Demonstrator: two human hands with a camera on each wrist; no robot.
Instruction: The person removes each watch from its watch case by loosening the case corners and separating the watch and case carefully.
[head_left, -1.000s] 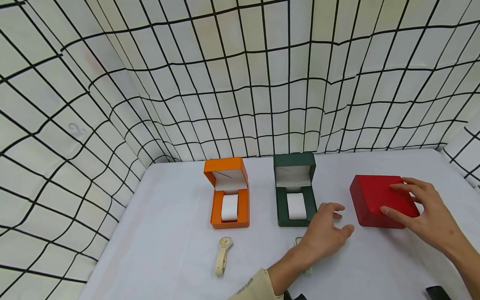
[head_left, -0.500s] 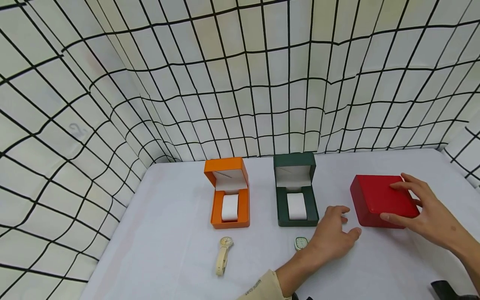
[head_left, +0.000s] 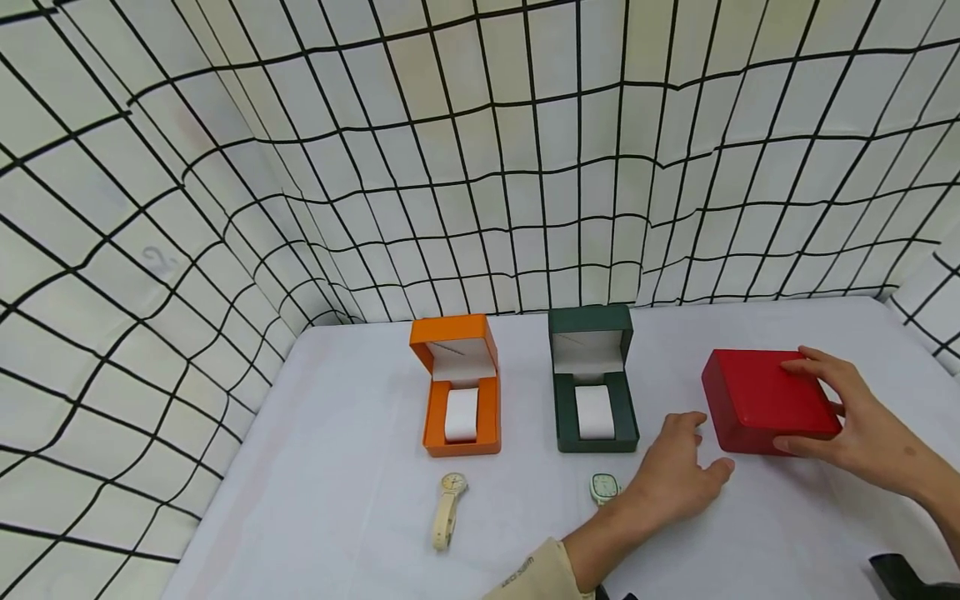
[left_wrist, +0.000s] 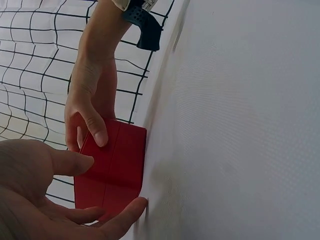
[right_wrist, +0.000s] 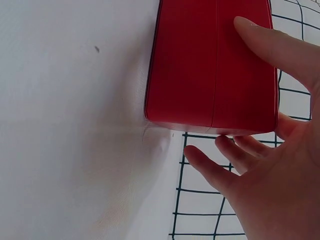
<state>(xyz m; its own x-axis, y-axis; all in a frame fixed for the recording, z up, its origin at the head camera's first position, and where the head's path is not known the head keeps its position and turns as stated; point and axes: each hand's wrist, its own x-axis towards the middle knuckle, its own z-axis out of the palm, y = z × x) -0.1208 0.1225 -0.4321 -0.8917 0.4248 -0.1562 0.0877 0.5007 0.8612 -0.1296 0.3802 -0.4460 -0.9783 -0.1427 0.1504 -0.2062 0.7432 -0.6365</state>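
Note:
A closed red box sits on the right part of the white table. My right hand grips its right end, thumb on the front face and fingers at the far side and end. My left hand is at the box's left side with fingers spread and relaxed, holding nothing; its fingertips are close to the box in the left wrist view. A small watch with a green-rimmed square face lies by my left forearm, which hides its strap.
An open orange watch box and an open dark green watch box stand left of the red box, each with a white cushion. A cream-strapped watch lies before the orange one. Black-gridded white sheeting borders the table.
My left hand has shifted right toward the red box, uncovering the square watch's face. My right thumb has slid slightly right and down along the box's front. The box stays in place.

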